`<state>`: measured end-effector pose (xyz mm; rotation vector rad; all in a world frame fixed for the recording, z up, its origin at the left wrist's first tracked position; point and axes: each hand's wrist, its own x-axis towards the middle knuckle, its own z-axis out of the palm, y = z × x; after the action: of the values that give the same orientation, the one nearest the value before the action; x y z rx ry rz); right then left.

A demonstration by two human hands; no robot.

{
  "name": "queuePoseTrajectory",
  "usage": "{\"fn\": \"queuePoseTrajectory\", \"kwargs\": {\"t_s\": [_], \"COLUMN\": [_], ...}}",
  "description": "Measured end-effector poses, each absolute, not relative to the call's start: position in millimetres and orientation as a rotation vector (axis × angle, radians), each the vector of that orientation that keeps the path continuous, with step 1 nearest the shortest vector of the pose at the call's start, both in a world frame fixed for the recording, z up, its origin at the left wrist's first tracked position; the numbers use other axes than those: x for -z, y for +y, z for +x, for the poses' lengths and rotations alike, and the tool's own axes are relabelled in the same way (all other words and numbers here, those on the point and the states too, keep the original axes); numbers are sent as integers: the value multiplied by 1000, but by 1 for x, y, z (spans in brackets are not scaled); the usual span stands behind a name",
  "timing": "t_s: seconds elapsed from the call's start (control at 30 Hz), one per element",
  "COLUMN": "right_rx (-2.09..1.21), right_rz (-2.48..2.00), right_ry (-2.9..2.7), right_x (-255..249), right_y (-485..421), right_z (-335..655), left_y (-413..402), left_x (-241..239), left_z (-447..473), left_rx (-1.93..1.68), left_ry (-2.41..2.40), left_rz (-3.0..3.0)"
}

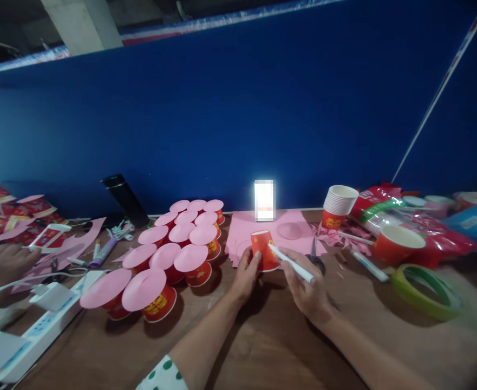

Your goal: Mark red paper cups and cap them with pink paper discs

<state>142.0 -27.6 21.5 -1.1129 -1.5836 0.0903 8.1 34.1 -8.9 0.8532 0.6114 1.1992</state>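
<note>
My left hand [246, 273] is closed round a red paper cup [263, 249] standing upside down on a stack of pink paper [293, 230]. My right hand [306, 287] grips a white pen [292, 262] whose tip touches the cup's side. To the left stand several red cups topped with pink paper discs [169, 254]. Scissors [315, 259] lie just right of my right hand.
A stack of white-rimmed cups [338, 208], a lone red cup [396, 244], packs of cups [409, 225] and a green tape roll [427, 290] are at the right. A white power strip [39, 325], a black flask [125, 199] and another person's hand [2, 262] are at the left. A blue wall stands behind.
</note>
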Motion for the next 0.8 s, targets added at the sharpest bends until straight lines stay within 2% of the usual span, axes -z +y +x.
{"fn": "queuePoseTrajectory", "kwargs": {"t_s": [0.8], "right_rx": [-56], "right_rz": [-1050], "right_ry": [-1649], "right_x": [-23], "right_y": [-28], "right_z": [142], "left_y": [35], "left_x": [12], "left_z": [7], "left_rx": [-1180], "left_ry": [655], "left_rz": [889]}}
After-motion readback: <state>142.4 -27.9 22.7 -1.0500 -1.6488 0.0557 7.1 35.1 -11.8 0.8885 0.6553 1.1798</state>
